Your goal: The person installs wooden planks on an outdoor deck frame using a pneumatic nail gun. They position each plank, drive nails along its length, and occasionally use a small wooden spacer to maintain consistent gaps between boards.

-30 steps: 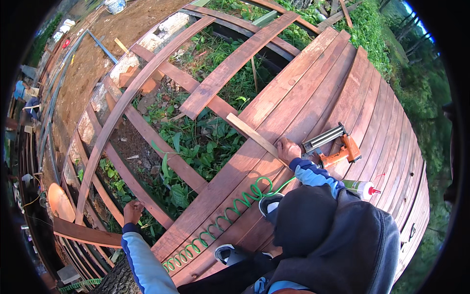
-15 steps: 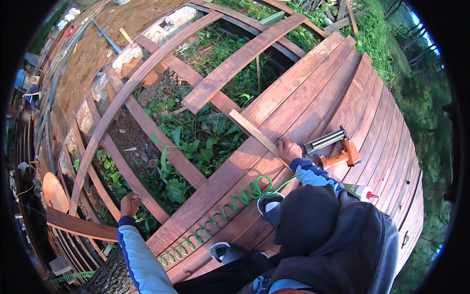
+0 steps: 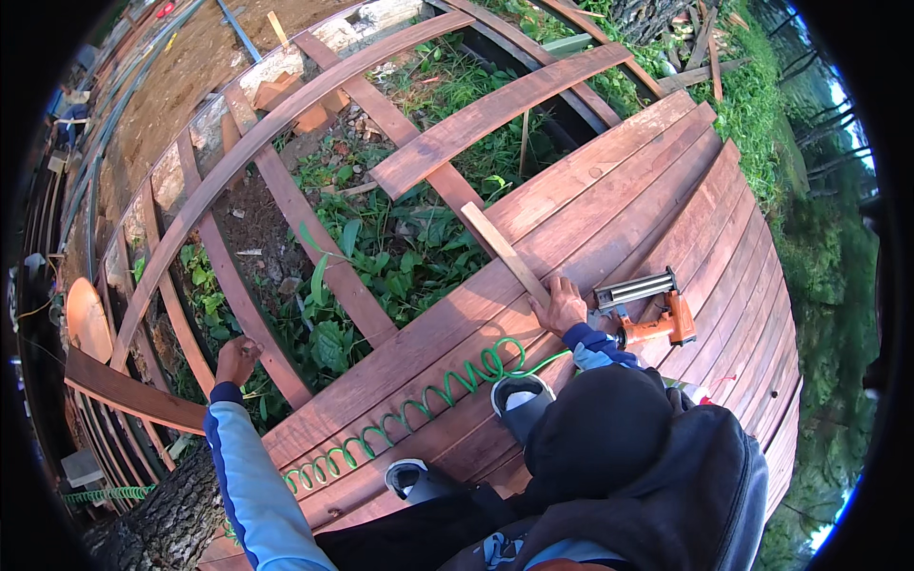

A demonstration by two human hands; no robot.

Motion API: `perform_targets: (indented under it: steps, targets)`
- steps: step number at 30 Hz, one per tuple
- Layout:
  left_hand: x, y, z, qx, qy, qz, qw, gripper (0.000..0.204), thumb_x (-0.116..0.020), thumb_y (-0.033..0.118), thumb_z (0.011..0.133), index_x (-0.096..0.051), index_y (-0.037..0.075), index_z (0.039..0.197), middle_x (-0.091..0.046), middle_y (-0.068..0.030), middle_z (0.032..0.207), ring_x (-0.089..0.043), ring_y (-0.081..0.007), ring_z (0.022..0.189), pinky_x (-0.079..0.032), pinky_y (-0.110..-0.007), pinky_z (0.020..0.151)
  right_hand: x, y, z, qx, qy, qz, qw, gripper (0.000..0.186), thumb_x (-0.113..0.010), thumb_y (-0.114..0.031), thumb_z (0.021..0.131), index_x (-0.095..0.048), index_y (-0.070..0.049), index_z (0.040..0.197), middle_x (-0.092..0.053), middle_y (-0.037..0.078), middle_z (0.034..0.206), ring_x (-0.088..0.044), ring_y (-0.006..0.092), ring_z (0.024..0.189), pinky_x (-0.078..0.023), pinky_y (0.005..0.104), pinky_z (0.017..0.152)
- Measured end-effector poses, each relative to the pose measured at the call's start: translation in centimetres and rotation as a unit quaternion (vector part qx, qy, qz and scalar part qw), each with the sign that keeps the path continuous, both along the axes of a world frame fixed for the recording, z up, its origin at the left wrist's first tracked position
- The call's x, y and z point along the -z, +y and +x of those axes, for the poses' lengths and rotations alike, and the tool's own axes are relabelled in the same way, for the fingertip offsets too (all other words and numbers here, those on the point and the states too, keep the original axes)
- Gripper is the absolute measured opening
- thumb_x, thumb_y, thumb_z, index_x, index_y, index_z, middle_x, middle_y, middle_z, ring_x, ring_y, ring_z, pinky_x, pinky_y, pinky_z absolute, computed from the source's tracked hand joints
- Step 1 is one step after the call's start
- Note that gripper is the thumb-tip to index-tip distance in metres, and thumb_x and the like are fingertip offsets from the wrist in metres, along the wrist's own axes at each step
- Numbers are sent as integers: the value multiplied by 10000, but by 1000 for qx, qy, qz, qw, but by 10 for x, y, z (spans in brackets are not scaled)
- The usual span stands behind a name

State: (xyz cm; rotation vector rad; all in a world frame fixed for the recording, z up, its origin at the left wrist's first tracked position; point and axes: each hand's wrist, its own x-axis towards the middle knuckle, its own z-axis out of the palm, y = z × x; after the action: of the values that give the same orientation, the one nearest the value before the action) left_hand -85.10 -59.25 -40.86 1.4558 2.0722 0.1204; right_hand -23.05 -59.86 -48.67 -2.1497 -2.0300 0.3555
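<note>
My right hand (image 3: pixel 564 306) is at the near end of a narrow light-brown wooden strip (image 3: pixel 505 252), thumb on one side and fingers on the other. The strip lies slantwise over the reddish deck boards (image 3: pixel 409 366), its far end past the board edge. Just right of this hand, an orange and silver nail gun (image 3: pixel 657 314) rests on its side on the boards. My left hand (image 3: pixel 238 360) hangs above the open joists with its fingers curled together; anything inside them is hidden. A coiled green air hose (image 3: pixel 433 395) runs along the boards beside my feet.
Open joists (image 3: pixel 328 271) span plants and soil ahead. A long loose plank (image 3: pixel 214 195) and a shorter plank (image 3: pixel 500 119) lie across them. A tree trunk (image 3: pixel 162 519) stands at the lower left, near a curved board (image 3: pixel 133 390). Bricks (image 3: pixel 305 105) lie by the far wall.
The whole view has shifted. My right hand's thumb now shows spread against the strip's near end, where it was hidden before. My left hand remains over the joists with curled fingers.
</note>
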Motion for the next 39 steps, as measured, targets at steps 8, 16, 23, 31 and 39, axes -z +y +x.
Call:
perform_targets:
  steps: [8, 16, 23, 31, 39]
  targets:
    - [7, 3, -8, 48, 5, 13, 999, 320, -655, 237, 852, -621, -52, 986, -608, -102, 673, -577, -155, 552, -483, -314, 502, 2, 1, 1, 1, 17, -1, 1000, 410, -667, -375, 779, -549, -62, 1018, -565, 162, 987, -564, 360, 935, -502, 448, 755]
    - [1, 4, 2, 7, 8, -23, 1000, 282, -683, 259, 817, -634, -15, 864, -601, -133, 687, -593, -218, 640, -473, -348, 616, -2, 5, 0, 8, 13, -19, 1000, 417, -673, -376, 777, -557, -58, 1020, -565, 164, 986, -565, 358, 951, -494, 449, 779]
    - [4, 5, 1, 37, 26, -17, 999, 259, -677, 232, 825, -630, -20, 868, -588, -105, 660, -574, -196, 592, -457, -332, 569, -1, 3, -2, 6, 27, -6, 1000, 423, -672, -376, 776, -554, -54, 1023, -559, 172, 985, -565, 359, 941, -493, 450, 775]
    - [13, 2, -5, 13, 20, -19, 1000, 258, -692, 240, 787, -649, -5, 856, -640, -201, 787, -635, -327, 757, -491, -377, 698, 4, 4, -2, -1, 11, -18, 1000, 474, -655, -404, 782, -529, -37, 1054, -547, 191, 996, -561, 375, 939, -494, 456, 772]
    - [23, 3, -12, 4, 6, -27, 1000, 287, -684, 243, 787, -670, -6, 927, -643, -171, 726, -635, -257, 688, -499, -363, 686, -4, 2, 0, 16, 8, -50, 999, 526, -639, -422, 792, -499, -11, 1089, -543, 210, 1041, -553, 391, 989, -503, 474, 794]
